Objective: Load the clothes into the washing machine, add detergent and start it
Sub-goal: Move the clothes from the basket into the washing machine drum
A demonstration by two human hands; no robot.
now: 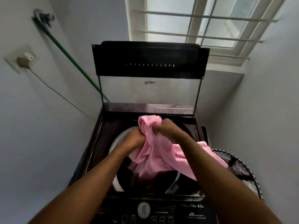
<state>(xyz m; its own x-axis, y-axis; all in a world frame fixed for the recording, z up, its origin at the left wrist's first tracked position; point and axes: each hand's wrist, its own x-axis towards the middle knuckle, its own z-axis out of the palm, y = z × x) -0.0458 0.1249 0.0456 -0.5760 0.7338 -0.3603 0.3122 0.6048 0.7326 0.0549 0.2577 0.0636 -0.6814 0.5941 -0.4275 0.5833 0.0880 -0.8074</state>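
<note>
A dark top-loading washing machine (97, 143) stands in front of me with its lid (148, 62) raised upright. Both my hands hold a pink garment (155, 156) above the open drum (118, 139). My left hand (134, 138) grips the cloth's left side and my right hand (165, 128) grips it near the top. The garment's lower part hangs into the drum and trails to the right over the machine's edge. Dark clothes lie inside the drum. The control panel (155, 210) runs along the near edge.
A laundry basket (242, 172) with a patterned rim stands to the right of the machine. A green hose (68, 54) runs down the left wall beside a wall socket (24, 60) with a plug. A barred window (202, 26) sits behind the lid.
</note>
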